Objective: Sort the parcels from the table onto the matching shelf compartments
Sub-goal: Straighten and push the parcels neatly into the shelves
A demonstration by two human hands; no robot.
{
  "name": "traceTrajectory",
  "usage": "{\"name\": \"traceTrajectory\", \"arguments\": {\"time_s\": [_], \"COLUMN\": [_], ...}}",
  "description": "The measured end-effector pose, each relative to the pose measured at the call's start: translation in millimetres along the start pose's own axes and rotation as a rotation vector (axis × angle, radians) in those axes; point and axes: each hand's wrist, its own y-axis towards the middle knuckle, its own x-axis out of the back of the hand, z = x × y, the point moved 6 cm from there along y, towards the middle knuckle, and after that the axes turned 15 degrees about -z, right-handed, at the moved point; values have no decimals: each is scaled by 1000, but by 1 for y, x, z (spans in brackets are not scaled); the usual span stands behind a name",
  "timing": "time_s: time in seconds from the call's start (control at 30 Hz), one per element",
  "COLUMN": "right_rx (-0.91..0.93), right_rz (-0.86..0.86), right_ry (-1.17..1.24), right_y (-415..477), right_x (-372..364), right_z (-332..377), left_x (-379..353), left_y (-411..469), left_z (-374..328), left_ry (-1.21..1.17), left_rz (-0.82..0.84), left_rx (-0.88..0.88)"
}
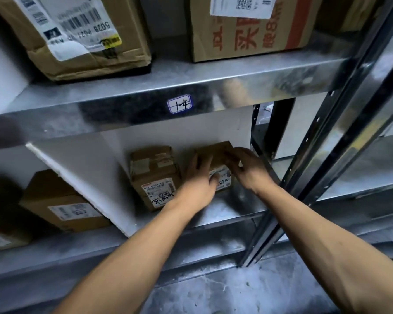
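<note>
A small cardboard parcel (216,155) is being set down in the lower shelf compartment, and everything here is placed by reference to the neighbouring labelled box (156,177) that already stands on that shelf. The parcel sits just to the right of that box, near it but seemingly with a narrow gap between them, deep in the compartment toward the white back wall. It is held from both sides: the left hand (201,181) is spread over the face nearest the labelled box, with the thumb lying across the parcel's white label, and the right hand (247,169) is curled over the top and far side, fingers loosely bent. Whether the underside is already resting on the metal shelf (227,207) cannot be told, as the hands cover its lower edge. The step is judged to be the final seating of the parcel. To do it well, the parcel should be lowered flat until its weight is fully taken by the shelf, squared up parallel with the labelled box, and turned so that its label faces outward as the box's label does. The left fingers should be drawn out before the gap is closed, so that they are not pinched, and the box should not be nudged toward the white divider (82,177) on its far side.
</note>
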Motion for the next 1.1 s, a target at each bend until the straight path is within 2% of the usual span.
{"name": "traceTrajectory", "arguments": {"time_s": [0.1, 0.2, 0.4, 0.53, 0.8, 1.0, 1.1], "right_rx": [-15, 13, -1, -18, -43, 40, 139], "right_rz": [-16, -39, -114, -194, -210, -252, -264], "right_ry": [67, 75, 62, 65, 22, -74, -46], "right_y": [-3, -6, -15, -16, -15, -7, -6], "right_x": [2, 6, 26, 31, 31, 34, 26], "right_z": [-4, -7, -14, -14, -11, 12, 46], "left_x": [-7, -5, -13, -19, -16, 34, 61], "left_y": [3, 6, 8, 9, 9, 5, -2], "left_z": [6, 5, -13, -19, -13, -6, 16], "left_ry": [-17, -38, -65, -74, 12, 77, 86], "left_rz": [-13, -88, -124, -106, -44, -202, -286], "left_rx": [24, -50, -151, -161, -233, -345, -305]}}
